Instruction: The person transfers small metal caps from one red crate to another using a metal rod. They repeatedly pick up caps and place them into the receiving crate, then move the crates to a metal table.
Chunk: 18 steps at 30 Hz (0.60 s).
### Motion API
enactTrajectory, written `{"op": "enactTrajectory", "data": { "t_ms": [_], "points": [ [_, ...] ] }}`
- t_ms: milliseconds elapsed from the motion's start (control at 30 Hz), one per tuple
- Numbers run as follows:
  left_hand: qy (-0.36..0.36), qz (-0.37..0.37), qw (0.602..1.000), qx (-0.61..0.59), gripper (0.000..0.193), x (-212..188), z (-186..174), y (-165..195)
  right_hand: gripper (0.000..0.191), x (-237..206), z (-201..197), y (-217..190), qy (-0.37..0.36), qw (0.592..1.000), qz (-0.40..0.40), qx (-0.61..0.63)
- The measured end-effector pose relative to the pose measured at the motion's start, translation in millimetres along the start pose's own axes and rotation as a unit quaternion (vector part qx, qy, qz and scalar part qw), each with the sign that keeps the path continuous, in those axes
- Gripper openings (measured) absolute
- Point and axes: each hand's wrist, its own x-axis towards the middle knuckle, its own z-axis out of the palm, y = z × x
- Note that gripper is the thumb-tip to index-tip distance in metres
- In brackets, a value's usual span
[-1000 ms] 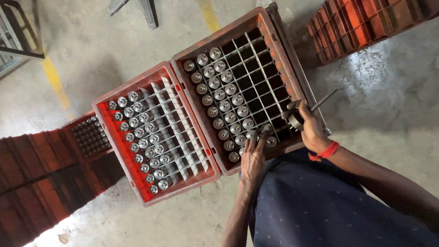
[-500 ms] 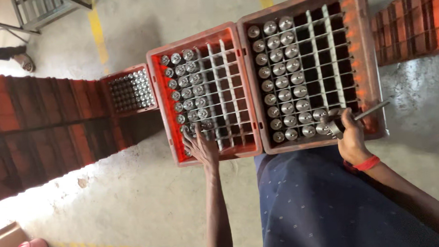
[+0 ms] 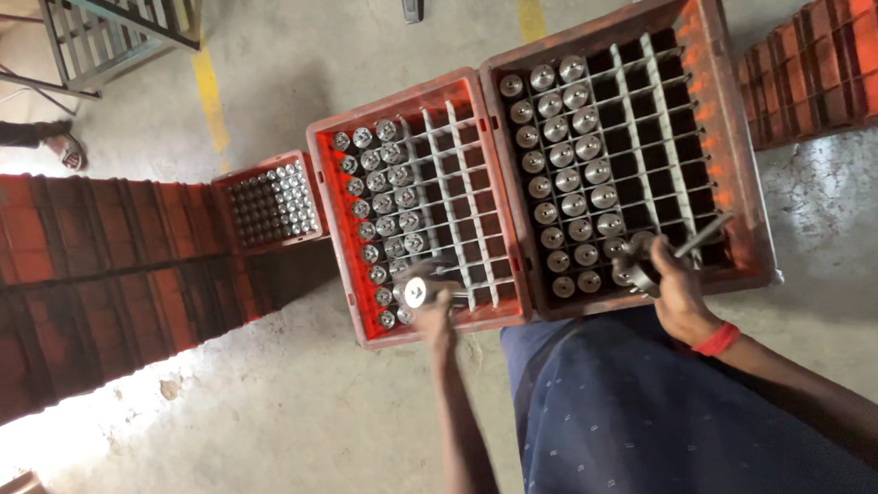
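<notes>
Two red divided crates sit side by side on the concrete floor. The left crate [image 3: 345, 272] has capped bottles in its left columns. The right crate [image 3: 740, 161] has capped bottles in its left columns too, the other cells being empty. My left hand [image 3: 432, 302] is over the near edge of the left crate, shut on a capped bottle [image 3: 414, 290] lifted out of the cells. My right hand [image 3: 676, 285] is at the near edge of the right crate, gripping a dark metal tool [image 3: 684, 244] whose rod points up to the right.
Stacks of red crates stand at the left [image 3: 91, 285] and at the far right [image 3: 829, 46]. A third crate full of bottles [image 3: 271, 201] sits on the left stack. Another person's foot [image 3: 63, 146] and a metal frame [image 3: 117, 33] are top left.
The view has swung and moved closer. My left hand has closed on a bottle and raised it from the left crate. My right hand stays at the right crate with the tool.
</notes>
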Motion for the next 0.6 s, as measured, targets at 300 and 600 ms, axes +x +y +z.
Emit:
{"op": "enactTrajectory", "data": {
  "t_ms": [300,600],
  "points": [
    [-0.217,-0.108,0.927,0.285,0.046,-88.3,171.5,-9.9,0.045,-15.4,37.0,-43.9,-0.185,0.979,-0.09,0.005],
    [-0.308,-0.176,0.867,0.351,0.039,-117.3,240.8,-3.4,0.041,-20.5,-10.0,-77.2,-0.261,0.952,-0.13,-0.095]
  ]
}}
